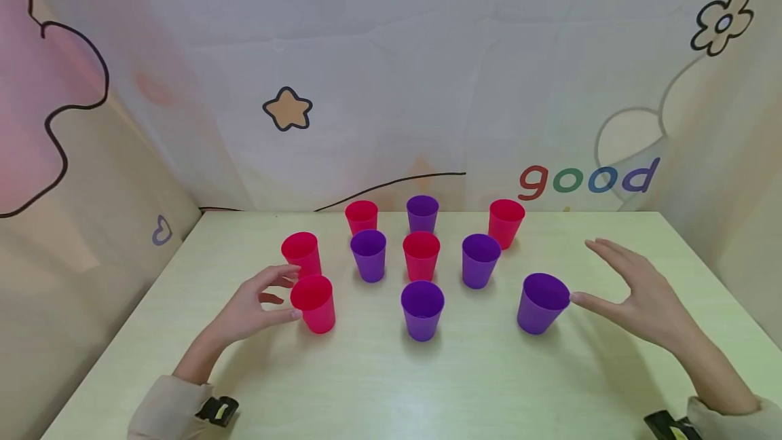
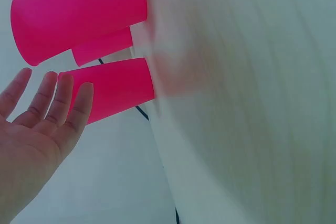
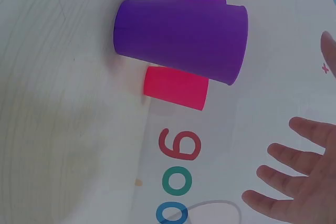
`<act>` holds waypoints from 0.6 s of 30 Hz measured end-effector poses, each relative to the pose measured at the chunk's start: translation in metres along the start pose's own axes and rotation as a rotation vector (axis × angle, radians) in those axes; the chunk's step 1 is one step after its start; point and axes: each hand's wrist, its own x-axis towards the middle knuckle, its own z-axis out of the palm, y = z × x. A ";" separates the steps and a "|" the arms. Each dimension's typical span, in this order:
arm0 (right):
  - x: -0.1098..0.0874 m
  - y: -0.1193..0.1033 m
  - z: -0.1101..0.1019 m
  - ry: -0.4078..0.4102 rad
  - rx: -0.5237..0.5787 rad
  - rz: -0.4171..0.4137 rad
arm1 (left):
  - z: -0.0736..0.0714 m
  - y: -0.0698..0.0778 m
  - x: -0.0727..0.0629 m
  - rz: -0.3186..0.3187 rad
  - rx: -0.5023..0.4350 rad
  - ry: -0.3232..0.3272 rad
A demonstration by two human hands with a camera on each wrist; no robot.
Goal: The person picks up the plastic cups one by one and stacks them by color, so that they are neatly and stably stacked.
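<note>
My left hand (image 1: 259,301) is beside the front-left red cup (image 1: 316,307), fingers spread and loosely bent, with nothing gripped. In the left wrist view that red cup (image 2: 79,17) stands just past the fingertips, and another red cup (image 2: 113,87) is behind the fingers. On the other side, my right hand (image 1: 641,297) is spread wide to the right of a purple cup (image 1: 540,307). Its thumb tip is at the cup's rim in the head view; whether they touch I cannot tell. The right wrist view shows this purple cup (image 3: 178,35) apart from the spread right hand (image 3: 310,177).
Between the hands, a purple cup (image 1: 422,314) stands at the front centre. Behind it are a purple cup (image 1: 369,260), a red cup (image 1: 421,258) and a purple cup (image 1: 479,263). More red and purple cups stand towards the table's back edge, before a printed cloth (image 1: 391,87).
</note>
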 end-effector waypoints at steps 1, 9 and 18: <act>0.000 0.000 0.000 -0.004 0.006 0.003 | 0.001 0.000 0.001 -0.002 0.001 -0.002; -0.001 -0.001 0.003 -0.054 0.055 0.052 | 0.004 0.003 0.002 -0.005 0.002 -0.024; -0.002 0.003 0.018 -0.105 0.159 0.108 | 0.005 0.005 0.002 0.004 0.014 -0.023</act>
